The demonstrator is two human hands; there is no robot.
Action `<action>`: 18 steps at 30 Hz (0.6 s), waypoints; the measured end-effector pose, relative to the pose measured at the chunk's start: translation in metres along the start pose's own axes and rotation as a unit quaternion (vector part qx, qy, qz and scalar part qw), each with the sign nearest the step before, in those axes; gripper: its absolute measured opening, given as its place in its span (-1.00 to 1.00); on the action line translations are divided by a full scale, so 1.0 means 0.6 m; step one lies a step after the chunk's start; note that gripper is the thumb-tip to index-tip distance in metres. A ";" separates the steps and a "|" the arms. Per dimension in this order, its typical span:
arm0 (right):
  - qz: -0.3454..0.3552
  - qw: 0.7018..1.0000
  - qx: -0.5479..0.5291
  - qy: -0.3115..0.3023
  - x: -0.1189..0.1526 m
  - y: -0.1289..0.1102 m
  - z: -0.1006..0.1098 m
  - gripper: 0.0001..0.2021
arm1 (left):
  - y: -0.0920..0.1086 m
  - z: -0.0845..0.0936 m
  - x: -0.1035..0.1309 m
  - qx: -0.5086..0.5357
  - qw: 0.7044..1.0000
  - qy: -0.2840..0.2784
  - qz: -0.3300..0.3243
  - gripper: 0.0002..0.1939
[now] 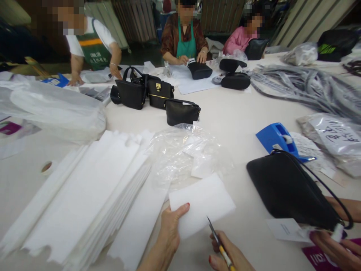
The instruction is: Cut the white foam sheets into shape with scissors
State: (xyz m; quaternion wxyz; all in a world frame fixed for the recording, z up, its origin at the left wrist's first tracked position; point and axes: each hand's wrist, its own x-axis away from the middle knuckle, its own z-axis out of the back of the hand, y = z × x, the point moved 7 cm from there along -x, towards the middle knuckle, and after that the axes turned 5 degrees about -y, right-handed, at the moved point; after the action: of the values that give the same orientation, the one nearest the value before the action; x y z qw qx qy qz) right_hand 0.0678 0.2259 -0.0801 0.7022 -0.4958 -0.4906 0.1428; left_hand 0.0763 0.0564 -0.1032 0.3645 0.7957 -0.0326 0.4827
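Observation:
My left hand grips a small white foam sheet by its left edge, thumb on top. In my right hand is a pair of scissors, with a dark pointed blade and yellow on the handles. The tip points up and left, close to the sheet's lower edge; whether it touches cannot be made out. To the left of my left hand lies a stack of long white sheets with notched ends. Crumpled clear plastic bags lie just beyond the small sheet.
A neighbour's hands work at the right beside a black handbag. Behind it stands a blue tape dispenser. Further off are several black bags and bundled wrapped straps. Three co-workers sit or stand across the table.

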 end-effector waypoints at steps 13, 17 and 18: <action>-0.005 1.000 0.006 -0.018 -0.022 0.017 -0.009 -0.28 | 0.006 -0.014 0.005 0.005 1.000 0.001 -0.013 -0.34; -0.002 0.999 -0.034 0.035 -0.028 0.021 -0.008 -0.28 | 0.005 -0.016 0.005 -0.004 1.000 -0.009 -0.009 -0.34; -0.002 0.998 -0.035 0.047 -0.028 0.020 -0.009 -0.28 | 0.006 -0.016 0.005 -0.005 1.000 -0.009 -0.009 -0.34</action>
State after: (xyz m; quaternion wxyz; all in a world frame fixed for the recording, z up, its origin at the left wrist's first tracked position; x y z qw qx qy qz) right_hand 0.0680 0.2171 -0.0994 0.7070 -0.5253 -0.4627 0.1010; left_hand 0.0693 0.0605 -0.0962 0.3723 0.7986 -0.0313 0.4718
